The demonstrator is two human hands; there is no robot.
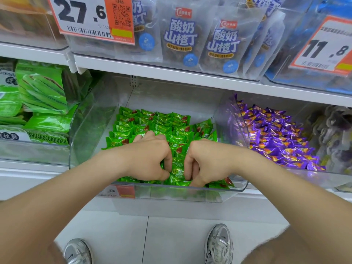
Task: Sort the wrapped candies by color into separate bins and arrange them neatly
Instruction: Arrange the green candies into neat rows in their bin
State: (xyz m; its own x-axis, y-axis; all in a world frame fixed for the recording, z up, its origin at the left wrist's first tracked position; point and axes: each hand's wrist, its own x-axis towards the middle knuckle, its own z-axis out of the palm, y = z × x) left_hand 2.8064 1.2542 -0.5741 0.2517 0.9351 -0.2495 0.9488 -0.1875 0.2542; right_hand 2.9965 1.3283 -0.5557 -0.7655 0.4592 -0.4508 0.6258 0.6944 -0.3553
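**Both hands deep in the green candy bin**

A white shelf unit (171, 73) fills the view, with two levels showing. On the lower level a clear bin (91, 130) sits in the middle, and the green candies (152, 122) lie inside it. They are small pillow packs in shiny bright green foil, each with a red patch and crimped ends. There are far too many to count. Toward the bin's back wall they overlap in tidy rows, while those at the right wall and the front edge lie looser.

A second clear bin (228, 119) stands just beside it on the right. It holds a heap of purple candies (270, 134) in glossy violet foil with orange marks, again beyond counting. To the left are large green snack packs (42, 88), and the upper level carries translucent bags (181, 35) with blue lettering.

Two orange-edged price tags hang from the upper level, one reading 27.6 (82, 14) and one reading 11.8 (323, 48).

Two bare forearms reach in over the middle bin's front edge. The left hand (150, 159) has its fingers curled down into the green candies, with thumb and forefinger closed on wrappers. The right hand (209, 161) is near it, curled the same way, gripping wrappers at the front rim. A narrow column of candies stands between the two hands.

Below, two grey sneakers (219, 244) stand on the pale floor.
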